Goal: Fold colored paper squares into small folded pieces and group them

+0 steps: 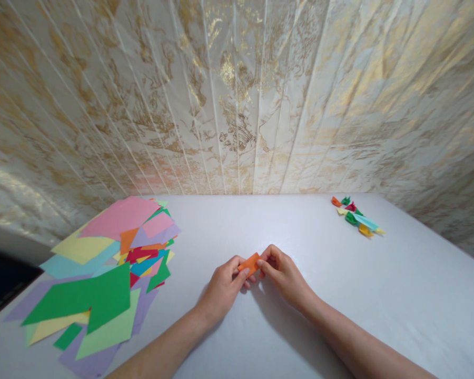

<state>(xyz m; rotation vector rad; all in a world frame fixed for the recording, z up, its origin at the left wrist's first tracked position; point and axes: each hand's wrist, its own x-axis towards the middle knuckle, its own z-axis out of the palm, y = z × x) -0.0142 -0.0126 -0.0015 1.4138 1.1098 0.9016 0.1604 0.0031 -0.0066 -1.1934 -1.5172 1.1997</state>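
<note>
A small folded orange paper (249, 263) is held just above the white table (308, 295), near its middle. My left hand (223, 287) pinches the paper's left end with thumb and fingers closed. My right hand (283, 272) pinches its right end, fingers curled over the top edge. Both forearms reach in from the bottom of the view.
A loose pile of coloured paper sheets (102, 273) in pink, green, yellow, blue and purple covers the table's left side. A small cluster of folded paper pieces (356, 216) lies at the far right. A marbled gold-and-white wall (237, 95) stands behind the table.
</note>
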